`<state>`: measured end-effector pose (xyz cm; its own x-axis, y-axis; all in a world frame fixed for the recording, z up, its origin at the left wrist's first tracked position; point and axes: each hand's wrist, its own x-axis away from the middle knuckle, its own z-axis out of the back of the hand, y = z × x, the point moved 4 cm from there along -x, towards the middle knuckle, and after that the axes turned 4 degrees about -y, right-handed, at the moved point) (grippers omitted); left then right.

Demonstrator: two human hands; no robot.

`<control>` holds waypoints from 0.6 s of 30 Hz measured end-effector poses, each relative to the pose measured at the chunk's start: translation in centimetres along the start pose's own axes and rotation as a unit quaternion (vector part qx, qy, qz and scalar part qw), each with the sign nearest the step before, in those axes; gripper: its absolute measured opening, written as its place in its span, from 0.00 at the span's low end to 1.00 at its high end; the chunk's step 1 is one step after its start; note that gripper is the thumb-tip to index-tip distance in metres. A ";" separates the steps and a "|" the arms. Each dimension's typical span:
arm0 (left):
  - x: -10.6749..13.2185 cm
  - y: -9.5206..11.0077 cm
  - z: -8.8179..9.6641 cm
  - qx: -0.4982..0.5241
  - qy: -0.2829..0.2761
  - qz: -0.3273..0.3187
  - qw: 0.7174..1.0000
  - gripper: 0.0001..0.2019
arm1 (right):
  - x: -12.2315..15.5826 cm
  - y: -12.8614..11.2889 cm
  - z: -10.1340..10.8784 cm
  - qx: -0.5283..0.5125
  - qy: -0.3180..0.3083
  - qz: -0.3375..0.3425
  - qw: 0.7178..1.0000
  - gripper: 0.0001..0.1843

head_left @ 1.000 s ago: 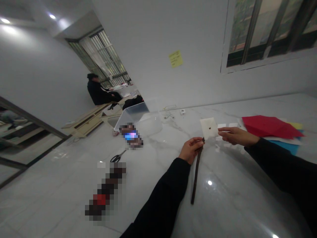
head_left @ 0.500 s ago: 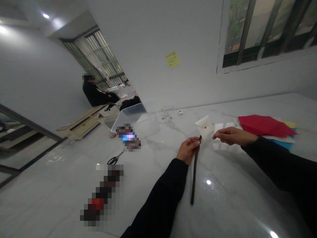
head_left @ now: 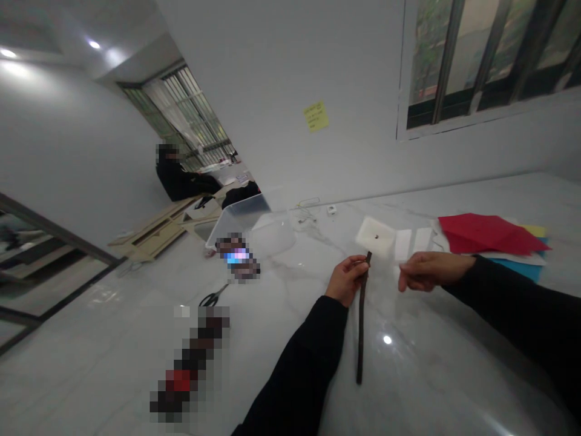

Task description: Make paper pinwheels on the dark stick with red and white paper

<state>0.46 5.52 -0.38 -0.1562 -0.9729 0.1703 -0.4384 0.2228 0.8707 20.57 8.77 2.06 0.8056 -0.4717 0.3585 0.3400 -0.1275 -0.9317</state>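
Observation:
My left hand [head_left: 345, 278] is closed around the top end of a thin dark brown stick [head_left: 362, 321] that hangs down toward the white marble table [head_left: 431, 363]. Just beyond the stick's tip lies a small white square of paper [head_left: 376, 237] with a dark dot in its middle. My right hand [head_left: 429, 269] hovers to the right of the stick, fingers curled loosely downward, apart from the paper and with nothing visible in them.
A stack of coloured paper sheets [head_left: 492, 235], red on top, lies at the right. Scissors [head_left: 214, 297] rest at the left beside a clear plastic bin [head_left: 254, 221]. Blurred-out objects sit near the left front. A person [head_left: 179, 175] sits far back by a barred window.
The white paper square was held up by my right hand; now it lies flat on the table and my right hand has let go and drawn back toward me.

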 end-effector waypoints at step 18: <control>-0.1 -0.3 -0.1 -0.002 -0.007 0.005 1.000 0.21 | 0.3 0.1 3.3 0.022 0.285 0.016 0.958 0.40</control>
<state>0.71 5.54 -0.59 -0.1737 -0.9696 0.1725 -0.4332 0.2325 0.8708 22.49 11.53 2.29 0.4239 -0.8762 0.2292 0.3496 -0.0751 -0.9339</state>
